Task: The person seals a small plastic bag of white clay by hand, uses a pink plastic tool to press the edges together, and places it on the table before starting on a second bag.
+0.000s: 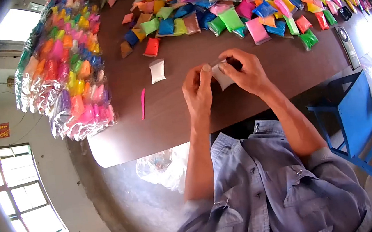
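Hands are meeting over the brown table (185, 111), close to its near edge. I am pinching a small white packet (223, 79) between both: left hand (198, 90) closing thumb and fingers on its upper left corner, right hand (245, 71) gripping its top right. Packet's long axis is running roughly toward me, lower end hanging free. Bare tabletop is lying open left of the packet, out to a pink stick (143, 103) and a second white packet (157, 70). Heaped coloured packets (229, 7) are crowding the far side.
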`<state>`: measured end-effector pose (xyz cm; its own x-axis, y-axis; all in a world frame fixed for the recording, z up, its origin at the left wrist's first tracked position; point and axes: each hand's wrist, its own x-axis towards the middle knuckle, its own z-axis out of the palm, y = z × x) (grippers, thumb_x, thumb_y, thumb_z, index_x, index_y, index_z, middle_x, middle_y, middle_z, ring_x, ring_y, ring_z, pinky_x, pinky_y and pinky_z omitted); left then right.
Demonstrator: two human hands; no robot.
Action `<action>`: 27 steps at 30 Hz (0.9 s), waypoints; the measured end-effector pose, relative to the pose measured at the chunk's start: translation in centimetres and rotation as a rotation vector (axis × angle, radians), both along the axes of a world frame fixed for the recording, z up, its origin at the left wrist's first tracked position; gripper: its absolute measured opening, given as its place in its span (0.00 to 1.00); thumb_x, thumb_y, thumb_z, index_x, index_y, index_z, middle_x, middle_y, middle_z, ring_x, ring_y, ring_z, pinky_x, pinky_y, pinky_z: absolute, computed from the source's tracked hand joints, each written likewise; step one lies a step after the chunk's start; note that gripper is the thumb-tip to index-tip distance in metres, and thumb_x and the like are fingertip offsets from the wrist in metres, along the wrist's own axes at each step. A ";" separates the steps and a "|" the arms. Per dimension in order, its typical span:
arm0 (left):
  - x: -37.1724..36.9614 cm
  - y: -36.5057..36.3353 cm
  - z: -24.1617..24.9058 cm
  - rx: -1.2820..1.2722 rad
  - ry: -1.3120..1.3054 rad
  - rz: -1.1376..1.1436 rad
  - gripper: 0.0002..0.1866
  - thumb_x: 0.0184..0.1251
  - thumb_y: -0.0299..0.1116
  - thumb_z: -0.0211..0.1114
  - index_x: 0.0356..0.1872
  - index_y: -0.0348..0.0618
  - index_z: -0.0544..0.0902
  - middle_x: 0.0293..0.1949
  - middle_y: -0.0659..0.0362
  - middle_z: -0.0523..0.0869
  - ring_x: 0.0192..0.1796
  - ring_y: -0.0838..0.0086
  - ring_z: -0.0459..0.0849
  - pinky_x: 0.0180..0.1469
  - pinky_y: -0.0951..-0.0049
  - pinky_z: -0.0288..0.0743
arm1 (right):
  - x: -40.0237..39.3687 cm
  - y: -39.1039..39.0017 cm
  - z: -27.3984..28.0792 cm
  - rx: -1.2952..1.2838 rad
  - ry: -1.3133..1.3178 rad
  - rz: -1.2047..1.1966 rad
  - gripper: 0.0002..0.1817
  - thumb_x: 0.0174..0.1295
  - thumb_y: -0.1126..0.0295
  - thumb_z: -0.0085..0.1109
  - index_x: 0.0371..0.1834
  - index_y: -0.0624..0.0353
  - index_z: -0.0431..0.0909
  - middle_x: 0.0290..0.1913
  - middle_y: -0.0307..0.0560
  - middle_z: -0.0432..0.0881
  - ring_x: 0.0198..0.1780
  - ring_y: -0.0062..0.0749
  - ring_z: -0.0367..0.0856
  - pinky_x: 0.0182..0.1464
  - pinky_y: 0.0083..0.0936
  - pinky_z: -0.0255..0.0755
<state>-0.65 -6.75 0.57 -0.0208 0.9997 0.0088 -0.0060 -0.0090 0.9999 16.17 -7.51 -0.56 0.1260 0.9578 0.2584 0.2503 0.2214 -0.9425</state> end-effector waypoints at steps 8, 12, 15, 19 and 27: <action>-9.1 -3.5 1.6 0.119 0.588 0.350 0.11 0.73 0.34 0.76 0.47 0.37 0.88 0.35 0.60 0.88 0.36 0.79 0.85 0.39 0.73 0.79 | 0.6 -2.6 0.7 -0.055 -0.285 0.039 0.18 0.68 0.64 0.73 0.56 0.58 0.83 0.37 0.50 0.88 0.38 0.40 0.89 0.41 0.34 0.81; -16.0 -1.5 -0.2 0.220 0.962 0.419 0.11 0.68 0.34 0.78 0.44 0.41 0.89 0.37 0.55 0.89 0.37 0.68 0.88 0.42 0.64 0.81 | 0.7 -3.7 1.9 -0.033 -0.315 -0.031 0.18 0.67 0.63 0.74 0.56 0.58 0.83 0.46 0.51 0.88 0.43 0.50 0.89 0.44 0.39 0.83; -17.9 -0.1 0.3 0.202 1.170 0.371 0.13 0.70 0.40 0.76 0.44 0.41 0.89 0.39 0.52 0.89 0.43 0.54 0.87 0.47 0.55 0.80 | 0.7 -4.5 0.8 0.101 -0.342 -0.087 0.18 0.66 0.66 0.74 0.56 0.58 0.84 0.56 0.51 0.85 0.48 0.51 0.87 0.48 0.41 0.84; -20.1 1.4 0.2 0.233 1.122 0.280 0.12 0.73 0.39 0.73 0.46 0.41 0.89 0.40 0.51 0.88 0.42 0.53 0.87 0.47 0.55 0.80 | 1.2 -5.5 0.3 0.194 -0.389 -0.024 0.19 0.63 0.67 0.75 0.56 0.58 0.84 0.58 0.51 0.84 0.53 0.51 0.86 0.54 0.41 0.84; -20.6 1.9 0.3 0.426 1.448 0.163 0.05 0.77 0.31 0.65 0.45 0.42 0.86 0.40 0.49 0.86 0.42 0.48 0.86 0.44 0.49 0.79 | 1.2 -5.7 0.5 0.236 -0.495 0.059 0.20 0.59 0.70 0.78 0.54 0.56 0.85 0.58 0.47 0.81 0.56 0.48 0.84 0.58 0.41 0.82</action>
